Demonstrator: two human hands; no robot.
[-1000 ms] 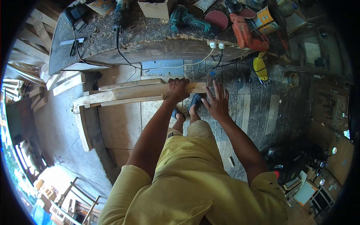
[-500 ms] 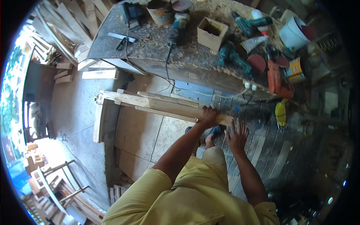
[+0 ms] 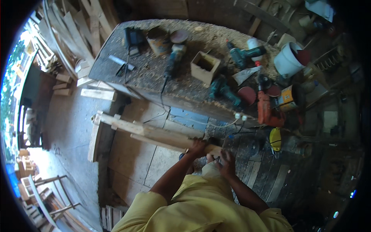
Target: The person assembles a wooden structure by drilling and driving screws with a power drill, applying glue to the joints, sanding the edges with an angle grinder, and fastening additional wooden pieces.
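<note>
Clasping the long wooden piece (image 3: 156, 134) above the floor (image 3: 129, 164), beneath the wrapped fingers of the left hand (image 3: 197, 148), with its right end at the bent fingers of the right hand (image 3: 227, 163), too dim to tell whether gripping.

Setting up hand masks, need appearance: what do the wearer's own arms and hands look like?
Left hand and right hand: bare, no gloves visible. Forearms uncovered, no watch or cables seen. Yellow shirt, with short, loose left sleeve and right sleeve. Fine markings: too dim to tell.
</note>
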